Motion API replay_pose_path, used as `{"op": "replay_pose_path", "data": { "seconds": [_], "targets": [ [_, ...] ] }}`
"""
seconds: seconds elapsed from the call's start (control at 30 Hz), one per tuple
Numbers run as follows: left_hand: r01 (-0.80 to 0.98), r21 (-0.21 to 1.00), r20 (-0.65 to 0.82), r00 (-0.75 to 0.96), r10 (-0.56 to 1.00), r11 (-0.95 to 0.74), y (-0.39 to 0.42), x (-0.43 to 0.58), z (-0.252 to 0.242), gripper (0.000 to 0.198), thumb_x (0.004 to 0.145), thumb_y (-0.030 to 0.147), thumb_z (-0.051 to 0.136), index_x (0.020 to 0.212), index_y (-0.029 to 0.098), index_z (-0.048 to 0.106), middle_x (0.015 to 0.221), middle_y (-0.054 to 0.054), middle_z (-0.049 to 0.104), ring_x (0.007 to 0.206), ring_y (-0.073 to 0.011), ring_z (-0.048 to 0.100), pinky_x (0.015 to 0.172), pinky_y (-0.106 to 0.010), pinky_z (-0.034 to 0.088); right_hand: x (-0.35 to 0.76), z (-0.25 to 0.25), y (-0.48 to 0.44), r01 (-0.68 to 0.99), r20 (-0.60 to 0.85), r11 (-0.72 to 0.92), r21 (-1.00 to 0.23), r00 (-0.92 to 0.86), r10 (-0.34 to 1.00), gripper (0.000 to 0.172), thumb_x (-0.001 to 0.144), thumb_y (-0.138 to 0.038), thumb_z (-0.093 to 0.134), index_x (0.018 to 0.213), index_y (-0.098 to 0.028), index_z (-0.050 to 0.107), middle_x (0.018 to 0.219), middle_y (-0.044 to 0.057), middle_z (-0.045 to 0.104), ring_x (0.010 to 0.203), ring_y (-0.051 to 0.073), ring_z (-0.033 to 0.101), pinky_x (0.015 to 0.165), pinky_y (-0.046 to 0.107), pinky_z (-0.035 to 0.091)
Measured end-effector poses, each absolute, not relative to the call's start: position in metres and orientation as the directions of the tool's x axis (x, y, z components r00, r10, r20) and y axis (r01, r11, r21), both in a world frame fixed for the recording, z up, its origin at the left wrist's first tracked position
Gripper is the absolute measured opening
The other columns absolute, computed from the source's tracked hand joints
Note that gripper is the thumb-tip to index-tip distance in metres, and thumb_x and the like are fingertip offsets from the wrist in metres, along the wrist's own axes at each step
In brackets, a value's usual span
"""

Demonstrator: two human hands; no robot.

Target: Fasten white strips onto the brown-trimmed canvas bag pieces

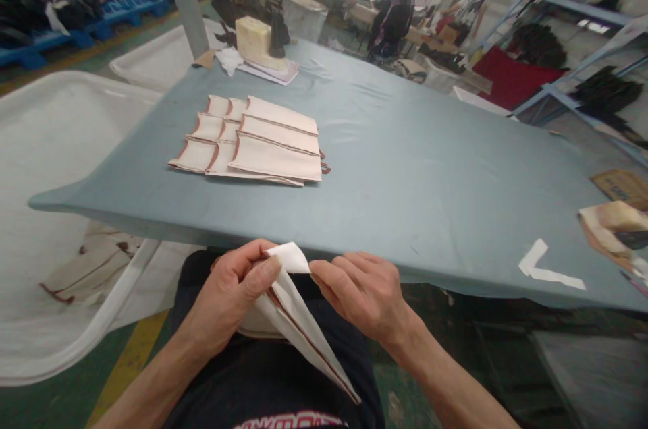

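My left hand (240, 280) is closed on a cream fabric piece (308, 331) with brown edging, which hangs down over my lap. At its upper corner a white strip (289, 256) sticks out between my two hands. My right hand (360, 287) pinches the right end of that strip between thumb and fingers. Beyond my hands, overlapping rows of similar cream pieces (278, 154) with brown trim lie flat on the blue-grey covered table (405, 179). Whether the strip is fastened to the fabric, I cannot tell.
White strips (549, 267) lie at the table's right. A yellowish block (254, 38) stands on papers at the far left corner. A large white bin (65, 98) with fabric pieces inside is on my left. A person (392, 21) is in the background.
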State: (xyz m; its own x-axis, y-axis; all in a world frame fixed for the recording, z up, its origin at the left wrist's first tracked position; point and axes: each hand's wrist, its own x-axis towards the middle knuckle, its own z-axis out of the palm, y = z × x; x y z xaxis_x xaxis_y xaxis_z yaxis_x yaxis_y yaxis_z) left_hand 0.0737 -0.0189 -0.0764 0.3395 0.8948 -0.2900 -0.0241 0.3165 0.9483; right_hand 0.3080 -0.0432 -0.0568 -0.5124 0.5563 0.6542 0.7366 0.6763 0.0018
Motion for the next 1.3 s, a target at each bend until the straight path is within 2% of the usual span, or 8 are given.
{"op": "replay_pose_path", "data": {
  "seconds": [0.27,0.43,0.63,0.77,0.87,1.0,1.13,1.3],
  "targets": [
    [-0.201,0.874,-0.399,0.220,0.890,0.442,-0.018,0.086,-0.061,0.055,0.061,0.063,0.105,0.079,0.019,0.077,0.057,0.002,0.072,0.046,-0.0115,0.061,0.047,-0.016,0.045,0.315,-0.064,-0.045,0.717,0.653,0.697,0.013,-0.533,0.537,0.029,0.118,-0.014,0.053,0.099,-0.018,0.075,0.060,-0.005,0.058,0.055,0.013,0.046,0.058,0.033,0.033],
    [-0.167,0.892,-0.384,0.211,0.899,0.421,-0.018,0.090,-0.057,0.048,0.067,0.057,0.103,0.078,0.018,0.078,0.057,0.002,0.072,0.047,-0.0126,0.063,0.046,-0.017,0.047,0.318,-0.071,-0.049,0.724,0.653,0.688,-0.053,-0.496,0.572,0.028,0.117,-0.015,0.056,0.097,-0.019,0.075,0.061,-0.004,0.062,0.054,0.013,0.049,0.058,0.033,0.035],
    [-0.112,0.924,-0.350,0.140,0.926,0.366,-0.012,0.090,-0.047,0.045,0.063,0.053,0.104,0.075,0.018,0.078,0.054,0.003,0.069,0.045,-0.0106,0.058,0.044,-0.016,0.043,0.326,-0.079,-0.059,0.655,0.410,0.480,-0.584,-0.273,0.870,0.027,0.117,-0.040,0.061,0.116,-0.018,0.077,0.067,-0.003,0.072,0.051,0.011,0.055,0.057,0.026,0.042],
    [-0.033,0.947,-0.316,0.099,0.944,0.320,-0.009,0.080,-0.044,0.048,0.065,0.058,0.103,0.079,0.018,0.081,0.057,0.001,0.070,0.047,-0.0102,0.056,0.045,-0.016,0.041,0.337,-0.092,-0.063,0.540,0.141,0.272,-0.797,-0.271,0.952,0.035,0.115,-0.039,0.061,0.088,-0.019,0.072,0.061,-0.005,0.064,0.050,0.010,0.052,0.052,0.023,0.036],
    [0.057,0.959,-0.281,0.120,0.952,0.276,-0.013,0.073,-0.046,0.049,0.074,0.064,0.096,0.081,0.018,0.082,0.060,-0.001,0.071,0.050,-0.0114,0.056,0.047,-0.017,0.042,0.345,-0.098,-0.065,0.606,0.123,0.269,-0.748,-0.272,0.954,0.030,0.112,-0.033,0.066,0.086,-0.020,0.071,0.066,-0.002,0.070,0.055,0.012,0.061,0.056,0.024,0.043],
    [0.155,0.966,-0.232,0.175,0.957,0.205,-0.022,0.072,-0.046,0.048,0.083,0.065,0.090,0.082,0.018,0.083,0.061,-0.002,0.072,0.050,-0.0140,0.058,0.048,-0.020,0.043,0.338,-0.085,-0.064,0.680,0.383,0.420,-0.601,-0.216,0.898,0.017,0.104,-0.030,0.080,0.116,-0.020,0.075,0.112,0.013,0.085,0.103,0.026,0.081,0.090,0.038,0.065],
    [0.194,0.972,-0.175,0.208,0.962,0.135,-0.027,0.077,-0.041,0.042,0.088,0.062,0.086,0.085,0.019,0.086,0.063,-0.003,0.074,0.053,-0.0171,0.063,0.050,-0.022,0.048,0.304,-0.068,-0.047,0.443,0.475,0.501,-0.743,-0.178,0.862,0.032,0.104,-0.039,0.080,0.129,-0.020,0.073,0.128,0.014,0.083,0.123,0.026,0.078,0.108,0.041,0.063],
    [0.224,0.973,-0.089,0.164,0.982,0.051,-0.030,0.073,-0.038,0.037,0.090,0.056,0.083,0.084,0.020,0.086,0.066,-0.002,0.076,0.055,-0.0176,0.065,0.052,-0.023,0.049,0.258,-0.072,-0.030,0.031,0.147,0.152,-0.988,-0.140,0.979,0.046,0.099,-0.066,0.077,0.092,-0.021,0.071,0.080,-0.001,0.073,0.071,0.014,0.065,0.069,0.027,0.055]
  ]
}}
